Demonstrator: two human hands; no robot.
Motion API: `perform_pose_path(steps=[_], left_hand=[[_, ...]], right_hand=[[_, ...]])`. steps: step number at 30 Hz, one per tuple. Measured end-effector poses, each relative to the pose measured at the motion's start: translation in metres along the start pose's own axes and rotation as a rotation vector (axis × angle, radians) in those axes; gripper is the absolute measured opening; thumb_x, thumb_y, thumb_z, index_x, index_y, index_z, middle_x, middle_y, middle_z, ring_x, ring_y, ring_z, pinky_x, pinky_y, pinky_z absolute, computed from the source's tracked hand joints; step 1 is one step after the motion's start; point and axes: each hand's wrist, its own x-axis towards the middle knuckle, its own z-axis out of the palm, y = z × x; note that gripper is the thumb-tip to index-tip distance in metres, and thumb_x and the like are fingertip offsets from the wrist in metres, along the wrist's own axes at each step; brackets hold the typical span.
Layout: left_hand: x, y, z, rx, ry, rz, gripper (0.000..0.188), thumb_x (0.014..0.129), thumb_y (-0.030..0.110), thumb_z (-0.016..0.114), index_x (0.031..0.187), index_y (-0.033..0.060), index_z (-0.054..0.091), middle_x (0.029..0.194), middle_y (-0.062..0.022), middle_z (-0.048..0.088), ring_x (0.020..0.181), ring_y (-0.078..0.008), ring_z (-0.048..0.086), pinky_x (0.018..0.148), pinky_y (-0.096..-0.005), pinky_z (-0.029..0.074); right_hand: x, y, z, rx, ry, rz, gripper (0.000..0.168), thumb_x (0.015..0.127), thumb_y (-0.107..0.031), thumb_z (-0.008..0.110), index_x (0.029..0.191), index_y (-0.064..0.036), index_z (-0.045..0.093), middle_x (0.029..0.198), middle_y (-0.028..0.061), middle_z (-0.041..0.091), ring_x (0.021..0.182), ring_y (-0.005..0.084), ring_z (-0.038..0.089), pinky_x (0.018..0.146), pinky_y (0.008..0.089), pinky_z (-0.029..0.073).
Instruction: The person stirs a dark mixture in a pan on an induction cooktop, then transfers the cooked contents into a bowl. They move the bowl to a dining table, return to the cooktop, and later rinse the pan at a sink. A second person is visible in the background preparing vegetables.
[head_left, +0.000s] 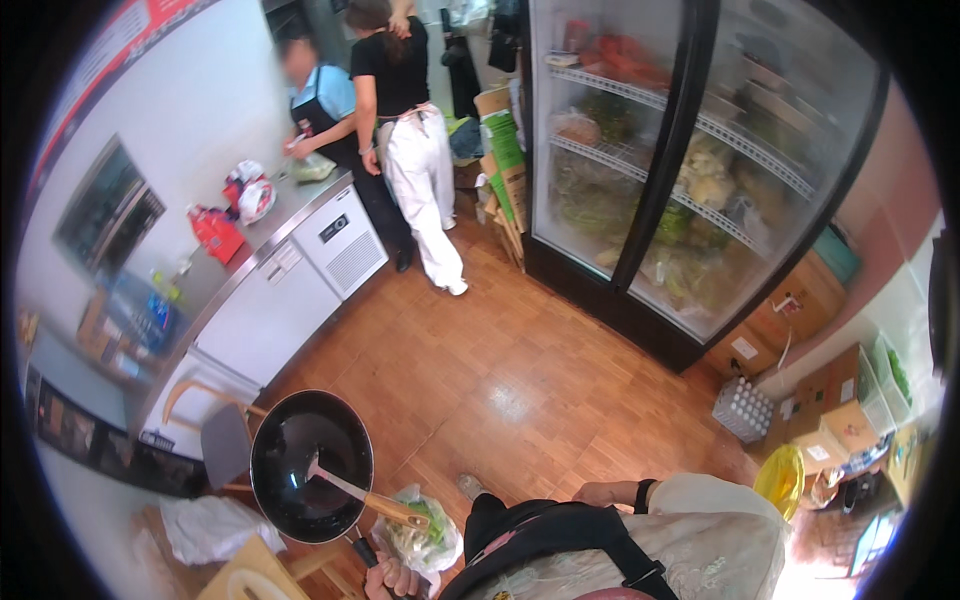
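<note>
My left hand (394, 576) is closed around the black handle of a dark wok (289, 465) at the lower left. Inside the wok rests a spatula (341, 484) with a metal blade, its wooden handle reaching over the rim towards me. Close beside the hand is a clear plastic bag of green vegetables (420, 529); whether it hangs from the hand or rests on something I cannot tell. My right hand (595, 493) is by my apron front, below a black wristband, partly hidden, with no held object visible.
Two people (405, 112) stand by a steel-topped counter fridge (281, 274) holding bags. A glass-door refrigerator (619, 270) stands ahead. At the left are a chair (225, 446) and a wooden stool (251, 574). Cardboard boxes (825, 397) and a yellow-lined bin (780, 480) line the right.
</note>
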Motion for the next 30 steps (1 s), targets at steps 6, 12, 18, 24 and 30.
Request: perform_pose_path(steps=[6,12,18,24,30], left_hand=[[0.101,0.046,0.011,0.013,-0.098,-0.143,0.026,0.097,0.019,0.049,0.073,0.0133,0.040,0.056,0.0053,0.032,0.045,-0.0090,0.034,0.043,-0.0242,0.029],[0.181,0.111,0.036,0.074,-0.253,-0.216,0.015,0.098,0.020,0.050,0.087,0.0117,0.046,0.061,0.0051,0.038,0.045,-0.0086,0.035,0.042,-0.0244,0.030],[0.230,0.145,0.052,0.121,-0.185,-0.169,0.014,0.101,0.024,0.050,0.096,0.0103,0.050,0.062,0.0061,0.039,0.046,-0.0072,0.036,0.041,-0.0233,0.029],[0.274,0.158,0.065,-0.010,-0.221,-0.113,0.017,0.100,0.023,0.052,0.090,0.0100,0.047,0.061,0.0061,0.037,0.044,-0.0076,0.036,0.041,-0.0235,0.030],[0.289,0.167,0.102,-0.099,-0.060,0.028,0.019,0.099,0.023,0.051,0.086,0.0099,0.045,0.059,0.0057,0.036,0.042,-0.0079,0.034,0.041,-0.0240,0.031]], right_hand=[[0.052,0.008,-0.012,-0.204,0.187,-0.223,0.037,0.092,-0.037,0.058,0.106,-0.007,0.073,0.100,0.0151,0.072,0.086,0.0297,0.068,0.078,0.0382,0.052],[0.081,-0.134,-0.077,0.002,0.396,0.176,0.030,0.086,-0.034,0.062,0.093,-0.009,0.077,0.089,0.0147,0.074,0.082,0.0280,0.070,0.076,0.0358,0.054],[0.115,-0.156,-0.118,0.178,0.465,0.275,0.024,0.079,-0.033,0.071,0.085,-0.012,0.079,0.087,0.0135,0.074,0.084,0.0269,0.071,0.078,0.0358,0.053],[0.152,-0.181,-0.196,0.306,0.416,0.360,0.019,0.080,-0.026,0.076,0.081,-0.008,0.078,0.080,0.0073,0.074,0.074,0.0182,0.067,0.070,0.0318,0.052],[0.232,-0.166,-0.303,0.293,0.304,0.305,0.019,0.085,-0.022,0.073,0.085,-0.003,0.076,0.077,0.0048,0.072,0.071,0.0130,0.065,0.067,0.0294,0.052]])
